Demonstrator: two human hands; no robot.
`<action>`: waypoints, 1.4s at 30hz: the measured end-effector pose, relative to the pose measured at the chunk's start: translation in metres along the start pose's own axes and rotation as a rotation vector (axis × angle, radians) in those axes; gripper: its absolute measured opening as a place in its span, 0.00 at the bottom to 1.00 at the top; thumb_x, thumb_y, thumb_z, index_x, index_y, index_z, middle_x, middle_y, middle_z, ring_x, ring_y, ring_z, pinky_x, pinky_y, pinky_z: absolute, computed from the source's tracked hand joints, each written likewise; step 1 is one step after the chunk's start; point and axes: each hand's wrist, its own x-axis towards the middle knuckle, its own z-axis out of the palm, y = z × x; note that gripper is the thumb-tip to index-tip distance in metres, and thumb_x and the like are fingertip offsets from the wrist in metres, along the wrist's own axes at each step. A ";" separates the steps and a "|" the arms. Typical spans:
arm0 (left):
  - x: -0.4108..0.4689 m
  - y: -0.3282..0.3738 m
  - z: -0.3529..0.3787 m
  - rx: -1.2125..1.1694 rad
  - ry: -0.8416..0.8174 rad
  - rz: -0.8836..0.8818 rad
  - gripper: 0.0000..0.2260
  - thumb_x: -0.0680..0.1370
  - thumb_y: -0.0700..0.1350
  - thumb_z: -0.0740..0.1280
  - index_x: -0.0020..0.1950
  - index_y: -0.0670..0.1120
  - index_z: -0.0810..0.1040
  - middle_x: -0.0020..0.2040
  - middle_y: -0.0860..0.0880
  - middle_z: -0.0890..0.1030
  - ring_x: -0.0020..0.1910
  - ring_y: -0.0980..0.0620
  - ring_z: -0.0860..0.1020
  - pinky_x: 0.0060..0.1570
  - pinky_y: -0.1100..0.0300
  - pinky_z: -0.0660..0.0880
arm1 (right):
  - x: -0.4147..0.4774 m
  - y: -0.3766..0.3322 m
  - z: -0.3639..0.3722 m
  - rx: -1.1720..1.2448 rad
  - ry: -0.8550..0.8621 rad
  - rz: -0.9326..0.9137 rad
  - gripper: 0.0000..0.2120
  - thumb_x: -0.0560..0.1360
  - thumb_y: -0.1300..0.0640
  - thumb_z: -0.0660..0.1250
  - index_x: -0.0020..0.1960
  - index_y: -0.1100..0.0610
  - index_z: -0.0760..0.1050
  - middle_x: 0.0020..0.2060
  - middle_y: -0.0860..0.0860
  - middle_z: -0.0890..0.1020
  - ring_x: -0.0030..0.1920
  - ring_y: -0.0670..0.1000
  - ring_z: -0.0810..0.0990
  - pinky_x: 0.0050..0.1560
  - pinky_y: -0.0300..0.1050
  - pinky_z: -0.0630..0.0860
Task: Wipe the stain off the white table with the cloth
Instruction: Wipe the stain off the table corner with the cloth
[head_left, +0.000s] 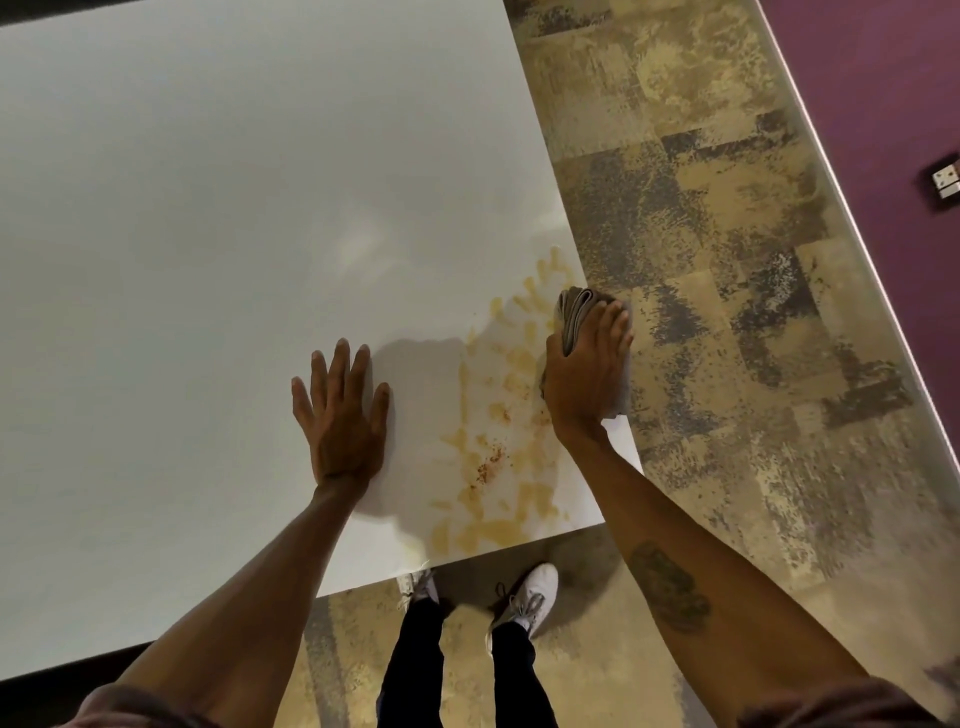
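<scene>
With the right hand (584, 374) clamping the cloth (574, 317) at the surface (208, 208) edge and the left hand (343, 415) flat, fingers apart, a stroke risks smearing the stain (493, 441) wider or slipping off.

There is one white surface (208, 208). There are two hands: one left hand (340, 415) lying flat and one right hand (587, 371) pressing down. There is one grey cloth (574, 317), under the right hand. There is one big yellow-brown stain (498, 431), between the two hands. There are two white shoes (524, 597) below the hands. There is one small wall plate (944, 179), far to the right of the right hand.
</scene>
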 end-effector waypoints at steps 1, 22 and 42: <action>0.000 0.000 0.001 -0.001 0.001 0.000 0.25 0.85 0.56 0.53 0.81 0.49 0.64 0.82 0.48 0.62 0.83 0.42 0.55 0.79 0.38 0.50 | 0.002 0.001 0.000 0.015 -0.005 -0.005 0.31 0.80 0.51 0.58 0.76 0.66 0.56 0.76 0.63 0.60 0.78 0.60 0.56 0.79 0.56 0.51; 0.003 -0.002 0.004 0.056 -0.066 0.006 0.27 0.85 0.57 0.51 0.83 0.49 0.57 0.84 0.49 0.54 0.83 0.42 0.49 0.80 0.37 0.47 | 0.112 -0.046 0.008 0.165 -0.142 -0.298 0.26 0.80 0.57 0.57 0.77 0.63 0.58 0.77 0.62 0.59 0.79 0.57 0.54 0.79 0.48 0.46; -0.003 -0.001 0.001 0.027 -0.097 0.020 0.28 0.85 0.59 0.50 0.83 0.49 0.57 0.84 0.48 0.52 0.84 0.42 0.47 0.79 0.36 0.44 | -0.008 0.018 -0.030 0.276 -0.354 -0.694 0.25 0.75 0.58 0.71 0.69 0.65 0.71 0.69 0.61 0.73 0.74 0.59 0.67 0.77 0.55 0.58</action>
